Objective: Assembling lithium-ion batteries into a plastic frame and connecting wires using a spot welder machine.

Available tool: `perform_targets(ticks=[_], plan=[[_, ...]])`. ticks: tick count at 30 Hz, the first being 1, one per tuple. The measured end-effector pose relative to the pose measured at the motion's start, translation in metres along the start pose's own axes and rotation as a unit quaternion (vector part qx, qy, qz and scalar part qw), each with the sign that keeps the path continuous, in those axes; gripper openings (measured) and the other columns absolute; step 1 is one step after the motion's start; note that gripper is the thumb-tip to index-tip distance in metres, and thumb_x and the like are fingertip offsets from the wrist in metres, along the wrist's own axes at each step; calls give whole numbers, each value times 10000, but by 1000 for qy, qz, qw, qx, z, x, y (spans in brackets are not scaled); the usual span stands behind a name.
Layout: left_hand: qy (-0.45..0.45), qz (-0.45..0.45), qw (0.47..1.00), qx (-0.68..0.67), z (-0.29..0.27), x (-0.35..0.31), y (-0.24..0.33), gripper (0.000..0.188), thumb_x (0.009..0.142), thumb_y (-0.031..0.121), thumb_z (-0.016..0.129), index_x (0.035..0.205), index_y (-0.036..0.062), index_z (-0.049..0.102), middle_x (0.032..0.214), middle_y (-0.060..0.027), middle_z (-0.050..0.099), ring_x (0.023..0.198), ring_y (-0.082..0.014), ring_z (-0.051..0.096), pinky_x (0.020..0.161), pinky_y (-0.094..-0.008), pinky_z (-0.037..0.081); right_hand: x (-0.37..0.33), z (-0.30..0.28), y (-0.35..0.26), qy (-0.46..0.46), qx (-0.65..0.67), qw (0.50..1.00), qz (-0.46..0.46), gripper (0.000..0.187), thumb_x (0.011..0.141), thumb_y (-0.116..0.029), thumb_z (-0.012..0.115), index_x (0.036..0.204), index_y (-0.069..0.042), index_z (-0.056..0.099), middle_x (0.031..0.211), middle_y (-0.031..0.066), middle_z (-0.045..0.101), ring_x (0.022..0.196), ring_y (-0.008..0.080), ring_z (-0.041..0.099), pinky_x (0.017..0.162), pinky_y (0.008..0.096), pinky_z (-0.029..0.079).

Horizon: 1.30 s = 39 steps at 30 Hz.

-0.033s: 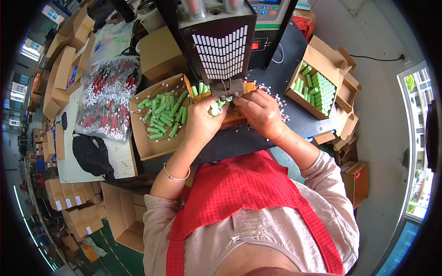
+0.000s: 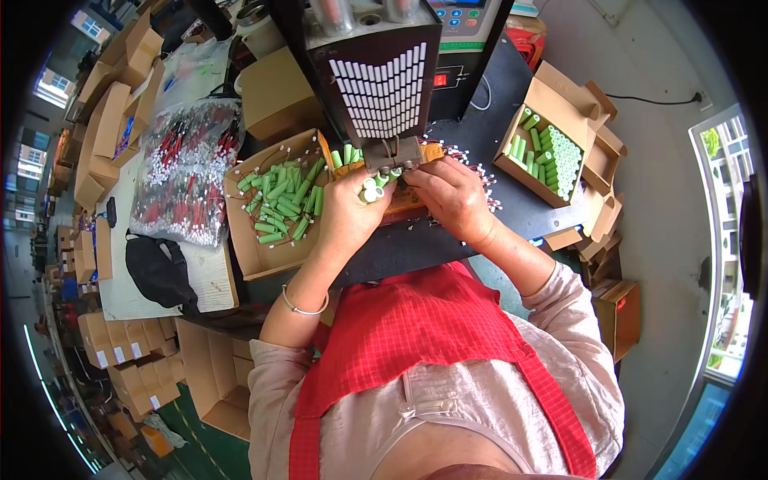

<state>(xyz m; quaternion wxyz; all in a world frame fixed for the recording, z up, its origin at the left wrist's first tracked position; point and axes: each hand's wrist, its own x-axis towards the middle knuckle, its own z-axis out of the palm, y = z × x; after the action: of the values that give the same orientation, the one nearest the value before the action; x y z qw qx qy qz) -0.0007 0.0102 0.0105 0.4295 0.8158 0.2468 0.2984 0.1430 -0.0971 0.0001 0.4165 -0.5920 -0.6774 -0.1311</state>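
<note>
In the fist of my left hand (image 2: 350,210) are several green cylindrical battery cells (image 2: 373,191), their pale ends showing beside the thumb. That hand is just below the welding head (image 2: 394,155) of a black spot welder (image 2: 380,112). My right hand (image 2: 454,198) is closed at the right of the same head, fingertips pinched together; what they grip is hidden. Between and under the hands lies an orange-brown work block (image 2: 404,210). More green cells (image 2: 349,154) stand behind my left hand. Small white connectors on wires (image 2: 480,172) spread behind and beside my right hand.
At the left, an open carton (image 2: 240,232) contains green cells with wires. A clear bag of wired connectors (image 2: 188,180) and a black cloth item (image 2: 160,268) lie beyond it. On the right, another carton (image 2: 538,190) contains bare green cells. A control unit (image 2: 468,36) stands behind.
</note>
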Motion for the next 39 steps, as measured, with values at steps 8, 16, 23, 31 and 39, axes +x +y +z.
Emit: perform_targets(ticks=[8,16,23,31,39], plan=[[100,-214,949,-207,-66,-10,-34,463,760,54,680,1184,4,501,837,-5,588,583,-43,490,462,-164,364,-18,-55,37,-55,21,960,275,77,767,-31,609,838,-7,623,771,113,597,684,249,610,596,315,484],[103,-285,902,-307,-84,-40,-58,294,860,149,589,1107,0,530,902,-87,618,807,-153,602,713,-269,489,-41,-26,48,-201,-26,921,332,187,740,-243,635,755,-57,654,703,132,602,668,298,600,609,390,478],[45,-267,889,-370,-56,-36,-28,276,816,24,601,1076,-45,538,937,-145,627,818,-191,622,706,-291,519,-40,-36,62,-210,-16,897,388,187,718,-233,612,726,-49,645,673,129,622,639,306,612,604,382,495],[-39,-272,834,-479,-9,-28,10,264,787,-2,618,1042,-12,550,943,-121,627,842,-181,619,700,-280,519,-32,-76,24,47,62,927,367,139,774,-109,637,732,15,588,606,101,574,520,130,547,492,261,433],[-56,-270,816,-507,16,-25,23,282,788,17,641,1051,28,542,983,-106,618,858,-178,620,686,-261,516,-40,-90,20,95,199,865,451,152,825,-116,627,755,10,578,634,-25,541,570,31,477,499,181,385]])
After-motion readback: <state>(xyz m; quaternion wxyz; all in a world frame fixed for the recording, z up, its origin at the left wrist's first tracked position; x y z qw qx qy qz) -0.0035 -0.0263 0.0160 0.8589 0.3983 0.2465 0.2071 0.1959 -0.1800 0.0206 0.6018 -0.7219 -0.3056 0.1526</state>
